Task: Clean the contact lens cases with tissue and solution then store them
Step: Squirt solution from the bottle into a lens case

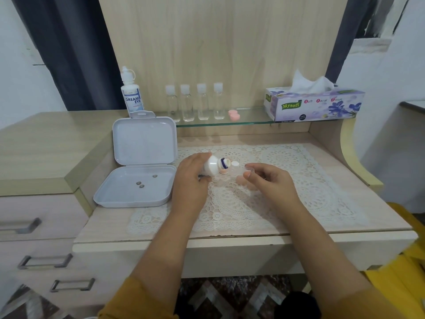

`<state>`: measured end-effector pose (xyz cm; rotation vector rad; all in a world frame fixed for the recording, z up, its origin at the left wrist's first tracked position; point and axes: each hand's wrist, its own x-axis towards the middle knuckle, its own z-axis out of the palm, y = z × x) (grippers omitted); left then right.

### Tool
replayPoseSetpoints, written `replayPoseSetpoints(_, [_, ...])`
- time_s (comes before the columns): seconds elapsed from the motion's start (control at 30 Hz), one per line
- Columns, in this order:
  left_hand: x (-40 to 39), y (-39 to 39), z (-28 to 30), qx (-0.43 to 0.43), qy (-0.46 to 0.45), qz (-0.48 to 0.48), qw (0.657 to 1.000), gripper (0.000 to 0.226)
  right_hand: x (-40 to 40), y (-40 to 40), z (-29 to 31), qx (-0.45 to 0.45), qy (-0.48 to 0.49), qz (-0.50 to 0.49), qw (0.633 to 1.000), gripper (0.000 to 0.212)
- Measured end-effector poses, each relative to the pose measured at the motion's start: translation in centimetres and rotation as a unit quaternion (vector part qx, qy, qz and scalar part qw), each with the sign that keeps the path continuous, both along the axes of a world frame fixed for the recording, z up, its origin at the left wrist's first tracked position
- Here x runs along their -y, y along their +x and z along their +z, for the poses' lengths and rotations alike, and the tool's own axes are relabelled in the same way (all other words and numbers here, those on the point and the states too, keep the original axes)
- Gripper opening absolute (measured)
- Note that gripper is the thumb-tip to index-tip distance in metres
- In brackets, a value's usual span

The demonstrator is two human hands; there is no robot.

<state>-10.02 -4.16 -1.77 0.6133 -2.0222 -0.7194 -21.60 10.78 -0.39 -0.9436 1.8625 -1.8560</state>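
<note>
Lens case (239, 172) held over the lace mat, mid-table, for rinsing.
Left hand (190, 178) gripping tilted solution bottle (213, 165); right hand (269, 180) pinching the case. Best kept nozzle close above the cup, squeezing gently.

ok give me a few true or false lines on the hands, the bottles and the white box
1. The left hand grips a white bottle tipped on its side. True.
2. The white box beside the lace mat is closed. False: its lid stands open, with three small dark things inside.
3. The right hand pinches a small clear cap. True.
4. The tissue box lies on the lace mat. False: it sits on the glass shelf.
5. Four clear bottles stand on the shelf. True.
</note>
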Motion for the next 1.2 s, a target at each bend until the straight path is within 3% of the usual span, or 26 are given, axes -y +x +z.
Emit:
replayPoseSetpoints(0.77, [-0.11, 0.11, 0.08, -0.006, -0.025, -0.004, 1.0, 0.053, 0.0, 0.32, 0.23, 0.026, 0.011, -0.002, 1.0, 0.012])
replayPoseSetpoints(1.2, [-0.61, 0.23, 0.5, -0.008, 0.064, -0.013, 0.998, 0.056, -0.12, 0.43, 0.46, 0.014, 0.014, -0.01, 1.0, 0.014])
